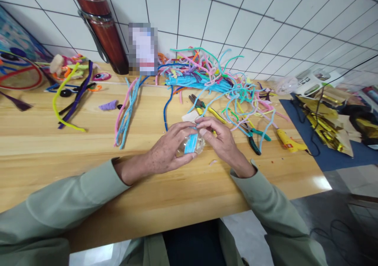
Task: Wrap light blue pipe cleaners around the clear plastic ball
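One clear object (199, 145) in grip of left hand (165, 151), right hand (221, 138); two pliers (253, 137) beside

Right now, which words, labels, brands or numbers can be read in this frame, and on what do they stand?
No text reads clearly.
Card against the wall: pixelated, unreadable.
White device at the right: marks too small to read.
Red flask, glue gun: no lettering shows.
Clear piece between left hand and right hand: none.

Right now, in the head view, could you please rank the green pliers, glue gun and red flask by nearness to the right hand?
1. green pliers, beside the right hand.
2. glue gun, farther right.
3. red flask, far back left.
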